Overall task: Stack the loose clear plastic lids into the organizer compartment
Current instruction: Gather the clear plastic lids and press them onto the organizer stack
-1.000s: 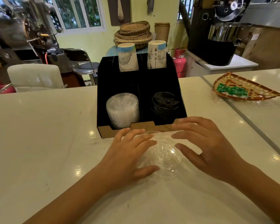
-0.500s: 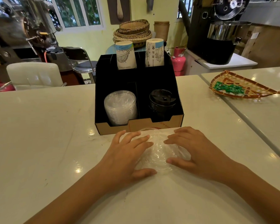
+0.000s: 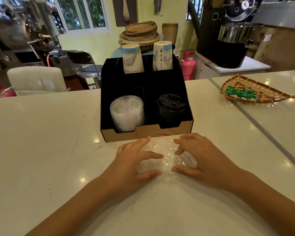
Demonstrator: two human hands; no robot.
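A small pile of loose clear plastic lids lies on the white counter just in front of the black organizer. My left hand cups the pile from the left, thumb and fingers against its edge. From the right my right hand presses in the same way, fingertips on top of the lids. In the organizer's front left compartment stands a tall stack of clear lids. The front right compartment holds black lids.
Two upturned paper cups stand in the organizer's back slots. A woven tray with green sachets rests on the neighbouring counter at the right. A seam between the two counters runs diagonally on the right. Chairs and machines stand behind.
Both hands have closed in around the loose lids, the right hand sliding left onto them. The lids are gathered into a tighter pile between the palms.
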